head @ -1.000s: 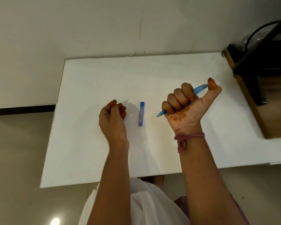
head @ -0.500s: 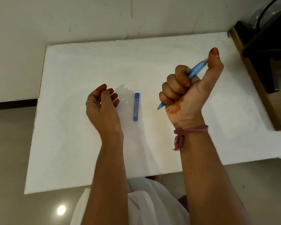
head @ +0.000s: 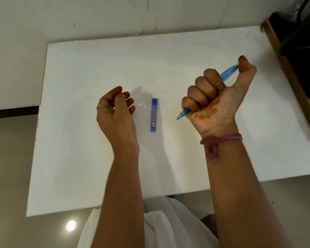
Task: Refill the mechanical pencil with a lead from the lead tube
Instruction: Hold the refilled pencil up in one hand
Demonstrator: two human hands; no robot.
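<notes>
pencil: the blue mechanical pencil [head: 227, 74] is up off the table in the right hand [head: 215, 99], slanted, writing tip poking out low on the left and the cap end up at the thumb

right hand grip: full fist, all four fingers wrapped round the barrel, thumb [head: 243, 64] sitting on or right at the top end like it's on the clicker. can't tell if it's actually pressing

lead tube: the little blue lead tube [head: 154, 114] lies flat on the white table [head: 89, 158] between the two hands, long way pointing away from the person. nobody's touching it, and I can't tell from here whether its lid is on

left hand: the left hand [head: 115, 111] sits just left of the tube, fingers loosely curled, holding nothing as far as I can see. gold ring [head: 100, 106] on one finger

step: looks like early days to me. pencil's picked up, no lead out of the tube yet, cap still on the pencil I think

next move: my guess is the cap has to come off, or the left hand goes for the tube. either way the fist grip needs to loosen into fingertips, since leads are thin and snap easily

around: red thread [head: 220, 138] on the right wrist, dark wooden thing [head: 293, 56] at the table's far right edge
</notes>
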